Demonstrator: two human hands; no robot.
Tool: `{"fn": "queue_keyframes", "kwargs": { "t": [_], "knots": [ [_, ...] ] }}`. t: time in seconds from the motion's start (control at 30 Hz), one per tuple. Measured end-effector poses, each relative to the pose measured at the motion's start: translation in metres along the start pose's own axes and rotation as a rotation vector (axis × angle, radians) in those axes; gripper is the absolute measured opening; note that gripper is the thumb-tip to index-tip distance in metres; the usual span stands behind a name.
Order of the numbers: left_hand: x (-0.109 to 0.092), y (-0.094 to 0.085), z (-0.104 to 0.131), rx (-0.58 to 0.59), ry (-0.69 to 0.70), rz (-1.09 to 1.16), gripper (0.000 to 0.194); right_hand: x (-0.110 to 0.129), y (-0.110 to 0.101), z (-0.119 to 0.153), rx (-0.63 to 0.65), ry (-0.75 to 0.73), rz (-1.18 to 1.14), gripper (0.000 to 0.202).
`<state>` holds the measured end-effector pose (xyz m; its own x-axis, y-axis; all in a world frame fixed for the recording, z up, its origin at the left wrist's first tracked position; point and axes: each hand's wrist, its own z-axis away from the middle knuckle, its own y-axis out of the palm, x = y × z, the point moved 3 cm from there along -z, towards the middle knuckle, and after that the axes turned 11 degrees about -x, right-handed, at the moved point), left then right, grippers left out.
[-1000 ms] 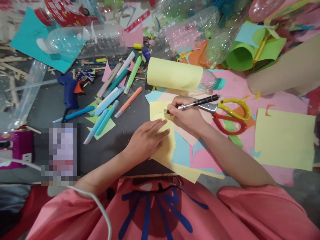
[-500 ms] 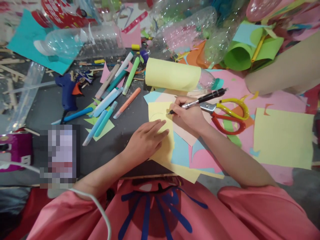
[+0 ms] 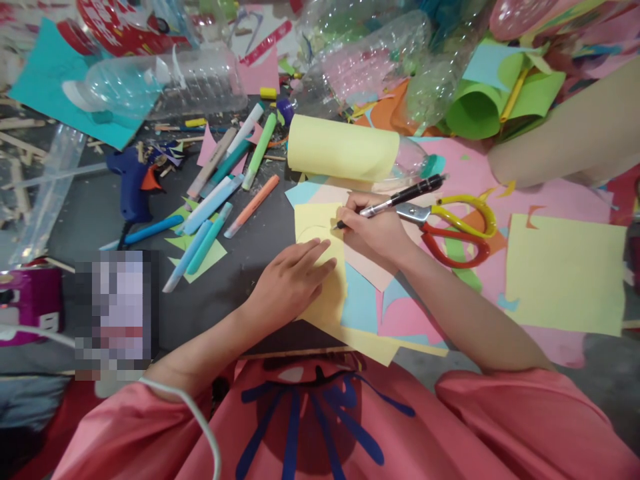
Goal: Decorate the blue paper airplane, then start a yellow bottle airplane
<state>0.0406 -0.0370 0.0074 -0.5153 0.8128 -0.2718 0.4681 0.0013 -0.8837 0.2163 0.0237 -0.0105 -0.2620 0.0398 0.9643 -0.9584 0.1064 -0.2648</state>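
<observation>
My right hand (image 3: 373, 225) grips a black and silver pen (image 3: 400, 196), its tip down on a sheet of yellow paper (image 3: 316, 217). A faint curved pencil-thin line shows on that sheet left of the tip. Flat on the same sheet lies my left hand (image 3: 295, 277), fingers stretched out and holding nothing. Just right of my right hand, scissors (image 3: 463, 230) with one yellow and one red handle lie on pink paper, their blades partly hidden by the hand. Beyond the hands, a clear bottle wrapped in yellow paper (image 3: 343, 148) rests on its side.
Several markers (image 3: 253, 205) lie to the left, near a blue glue gun (image 3: 131, 183). Clear plastic bottles (image 3: 165, 83) and paper scraps fill the far side. A yellow sheet (image 3: 565, 273) lies at right, below another person's arm (image 3: 565, 137). A blurred-out phone-like object (image 3: 120, 307) is at left.
The pen tip has shifted very slightly left and down along the yellow paper, and the line looks a little longer. The left hand stays in place. The whole view has drifted slightly.
</observation>
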Motion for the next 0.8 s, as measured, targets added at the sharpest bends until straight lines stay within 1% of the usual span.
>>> {"fn": "queue_keyframes", "kwargs": {
  "t": [0.17, 0.27, 0.33, 0.47, 0.53, 0.67, 0.8],
  "knots": [
    [-0.0011, -0.0007, -0.0013, -0.027, 0.02, -0.011, 0.032, 0.0016, 0.0018, 0.0008, 0.07, -0.053, 0.029, 0.026],
    [-0.0008, -0.0003, -0.0014, -0.01, 0.015, -0.021, 0.032, 0.0021, 0.0002, -0.0011, 0.045, -0.06, 0.062, 0.031],
    [-0.0004, -0.0005, -0.0012, -0.003, 0.012, -0.025, 0.032, 0.0015, -0.0017, -0.0025, 0.025, -0.03, 0.053, 0.035],
    [0.0001, -0.0007, -0.0008, 0.011, 0.009, -0.03, 0.033, 0.0003, -0.0039, -0.0029, 0.029, 0.018, 0.013, 0.035],
    [-0.0001, -0.0006, -0.0008, 0.009, 0.01, -0.031, 0.032, 0.0009, -0.0039, -0.0021, 0.024, 0.011, 0.012, 0.035],
    [-0.0006, -0.0008, -0.0014, -0.022, 0.019, -0.033, 0.031, 0.0047, -0.0017, -0.0006, 0.065, -0.031, 0.031, 0.034],
    [-0.0003, -0.0002, -0.0009, -0.004, 0.008, -0.023, 0.032, 0.006, -0.004, -0.0024, 0.045, -0.037, 0.054, 0.036]
  ]
}}
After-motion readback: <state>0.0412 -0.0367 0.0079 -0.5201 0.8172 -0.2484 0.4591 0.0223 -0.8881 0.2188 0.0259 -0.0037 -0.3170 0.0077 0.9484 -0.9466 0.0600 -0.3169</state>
